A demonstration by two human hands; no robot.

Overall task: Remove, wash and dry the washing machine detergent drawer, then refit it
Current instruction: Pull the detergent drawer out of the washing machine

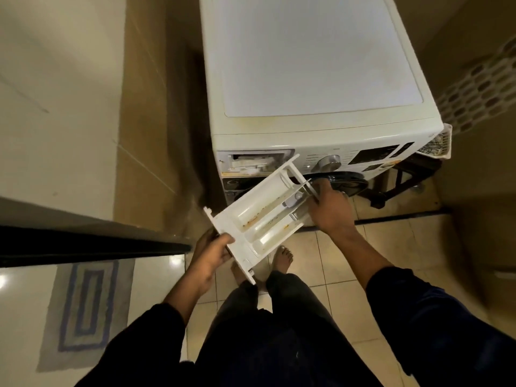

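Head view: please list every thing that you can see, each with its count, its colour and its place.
washing machine: one, white, top centre.
drawer slot: one, open, upper left of the machine's front.
detergent drawer: one, white with orange residue, out of the machine, held in front of the slot.
dial: one, silver, middle of the control panel.
door: one, dark and round, below the dial.
perforated basket: one, white, right of the machine.
rug: one, grey with blue rectangles, floor at lower left.
floor tiles: many, beige, under the person.
left hand: one, grips the drawer's front panel.
right hand: one, holds the drawer's rear end.
feet: two, bare, on the tiles below the drawer.
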